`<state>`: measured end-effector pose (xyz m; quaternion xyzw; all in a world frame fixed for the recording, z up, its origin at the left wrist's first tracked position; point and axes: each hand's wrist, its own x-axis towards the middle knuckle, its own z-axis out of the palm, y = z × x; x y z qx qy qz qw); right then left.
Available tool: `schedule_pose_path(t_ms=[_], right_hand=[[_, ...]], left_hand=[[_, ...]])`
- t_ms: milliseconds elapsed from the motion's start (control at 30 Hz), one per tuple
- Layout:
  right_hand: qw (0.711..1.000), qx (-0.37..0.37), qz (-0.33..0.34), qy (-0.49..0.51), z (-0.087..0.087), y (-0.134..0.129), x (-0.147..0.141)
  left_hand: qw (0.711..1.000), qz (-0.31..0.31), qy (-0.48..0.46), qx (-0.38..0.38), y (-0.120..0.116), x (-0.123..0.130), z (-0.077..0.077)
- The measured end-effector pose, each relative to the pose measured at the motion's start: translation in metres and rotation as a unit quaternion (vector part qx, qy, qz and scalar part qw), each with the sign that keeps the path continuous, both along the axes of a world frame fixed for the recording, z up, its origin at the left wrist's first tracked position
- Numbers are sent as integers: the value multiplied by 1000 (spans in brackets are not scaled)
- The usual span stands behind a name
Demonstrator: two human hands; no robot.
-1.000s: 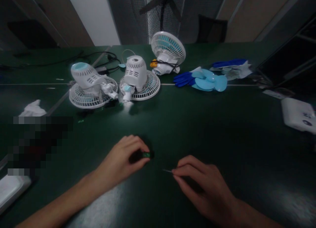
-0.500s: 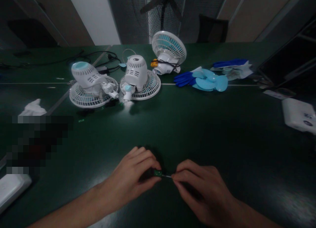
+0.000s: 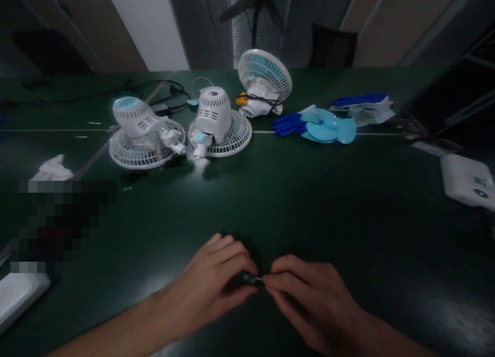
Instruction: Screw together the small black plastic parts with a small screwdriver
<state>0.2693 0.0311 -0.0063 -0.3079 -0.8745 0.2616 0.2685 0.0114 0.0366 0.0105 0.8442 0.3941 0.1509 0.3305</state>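
Near the front of the dark green table, my left hand (image 3: 220, 274) pinches a small green piece (image 3: 249, 278) that looks like a circuit board. The thumb and fingers cover part of it. My right hand (image 3: 313, 295) is closed on a thin metal rod (image 3: 259, 279), whose tip reaches the right end of the green piece. Most of the rod is hidden in the fingers, so its exact kind is unclear. The two hands are close together, with a narrow gap between the fingertips.
Two white fans (image 3: 145, 135) (image 3: 214, 122) lie grille-down beyond my hands; another fan (image 3: 265, 81) stands farther back. Blue gloves (image 3: 288, 123) lie by a light-blue fan blade (image 3: 328, 126). White boxes (image 3: 466, 179) (image 3: 21, 295) sit at both sides, and cables (image 3: 170, 94) trail at the back left.
My right hand has moved slightly left, toward the green piece, and less of the metal rod shows. My left hand has shifted a little right and down.
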Motion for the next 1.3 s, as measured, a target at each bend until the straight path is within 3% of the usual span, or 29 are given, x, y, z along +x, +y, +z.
schedule_pose_path(t_ms=[500,600,767,867,1100,1200,1300], right_hand=[[999,3,-26,34,12,3,-2],[999,27,-26,28,13,3,-5],[993,103,33,37,12,3,-6],[994,104,18,38,12,2,-5],[994,90,-11,53,17,2,-2],[995,78,-6,54,16,3,0],[996,70,2,56,14,3,1]], left_hand=[[1000,8,1,-3,0,-1,3],[1000,6,2,2,-1,-1,3],[1000,-4,2,3,1,0,3],[1000,-10,12,11,1,-1,6],[994,-94,31,47,3,-10,7],[997,-54,29,46,21,-32,2],[996,67,37,55,51,-69,-4]])
